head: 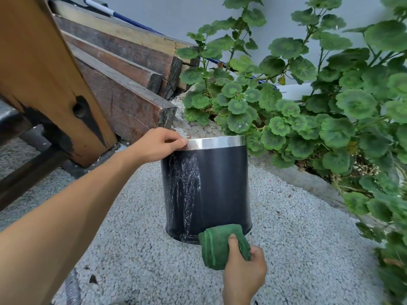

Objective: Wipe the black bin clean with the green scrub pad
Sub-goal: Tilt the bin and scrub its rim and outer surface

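Note:
The black bin (222, 190) stands upright on pale gravel, a silver band around its rim. White soapy streaks run down its left side. My left hand (157, 144) grips the rim at the bin's upper left. My right hand (243, 271) holds the folded green scrub pad (217, 247), thumb on top, against the bin's bottom edge at the front. The bin's inside is hidden from view.
Stacked dark wooden beams (123, 84) and a slanted orange-brown plank (50, 73) lie to the left. Leafy green plants (308, 106) crowd the right side behind a stone border. A blue-and-white pole (123, 17) leans on the grey wall. Gravel ground (136, 249) surrounds the bin.

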